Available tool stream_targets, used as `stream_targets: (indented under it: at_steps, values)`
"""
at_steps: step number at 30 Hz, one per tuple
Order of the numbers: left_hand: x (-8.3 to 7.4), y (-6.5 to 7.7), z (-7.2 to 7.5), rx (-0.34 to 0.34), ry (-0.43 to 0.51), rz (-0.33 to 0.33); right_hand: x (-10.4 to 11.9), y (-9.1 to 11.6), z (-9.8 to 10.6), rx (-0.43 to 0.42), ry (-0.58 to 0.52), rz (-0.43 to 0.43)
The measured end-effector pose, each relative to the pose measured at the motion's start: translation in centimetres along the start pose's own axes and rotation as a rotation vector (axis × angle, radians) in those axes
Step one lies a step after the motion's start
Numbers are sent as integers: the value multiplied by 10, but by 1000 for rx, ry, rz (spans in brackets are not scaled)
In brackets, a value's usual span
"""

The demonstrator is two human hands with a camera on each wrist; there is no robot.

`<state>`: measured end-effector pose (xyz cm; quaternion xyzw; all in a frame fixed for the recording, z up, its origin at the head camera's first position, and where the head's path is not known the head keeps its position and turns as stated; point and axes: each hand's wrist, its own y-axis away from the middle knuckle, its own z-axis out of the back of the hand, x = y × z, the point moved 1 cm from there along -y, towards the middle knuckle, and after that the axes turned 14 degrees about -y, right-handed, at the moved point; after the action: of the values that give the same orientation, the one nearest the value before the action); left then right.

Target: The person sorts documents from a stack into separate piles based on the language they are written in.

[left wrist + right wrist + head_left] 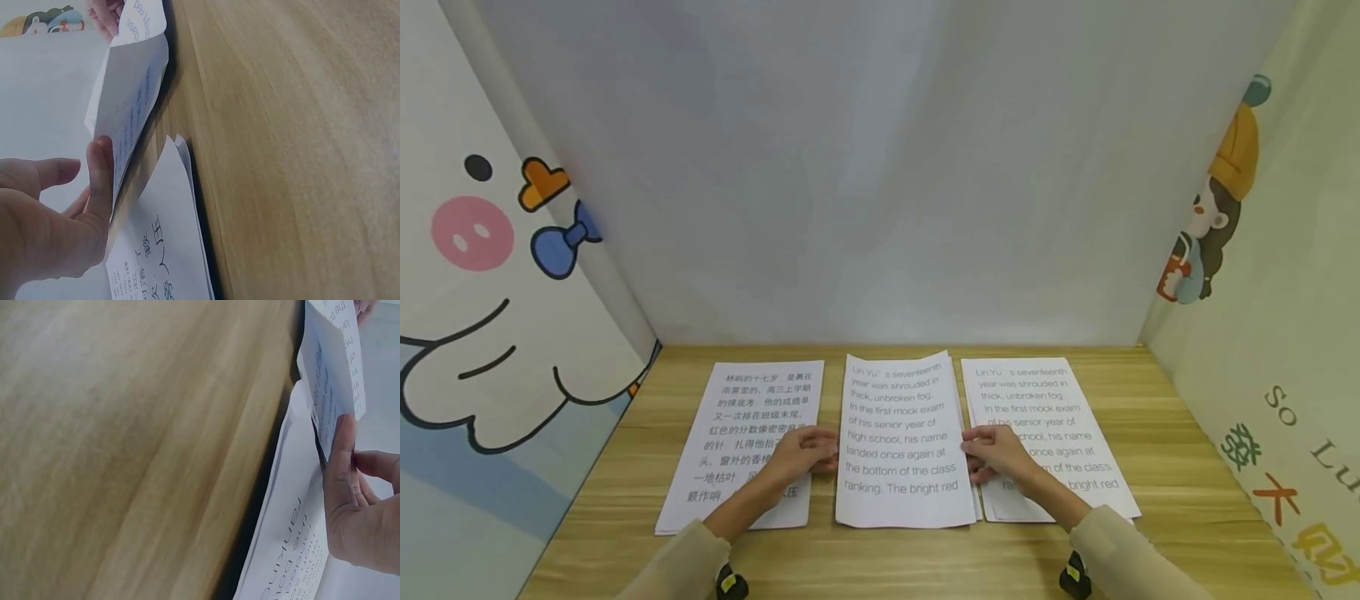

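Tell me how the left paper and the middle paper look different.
The left paper carries Chinese characters; the middle paper carries English text. The left paper lies nearly flat on the table, while the middle paper's top sheet is bent and partly lifted, with the left hand and right hand at its side edges. Both are white with dark print.

We see white, grey-lettered sheets (901, 442), a yellow-brown, wood-grained table (880, 571), cream sleeves (681, 560), a blue cartoon bow (556, 252) and a plain, pale-grey backdrop (880, 175).
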<state>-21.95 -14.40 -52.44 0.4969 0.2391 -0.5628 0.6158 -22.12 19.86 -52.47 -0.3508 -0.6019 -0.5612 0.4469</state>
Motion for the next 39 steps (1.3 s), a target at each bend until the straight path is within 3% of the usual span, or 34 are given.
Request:
stream_targets:
  at_steps: [22, 39]
  values:
    - [0, 5, -6, 49, -56, 2, -4, 2, -5, -9, 20, 23]
    - [-2, 2, -3, 4, -97, -30, 5, 6, -1, 54, -30, 50]
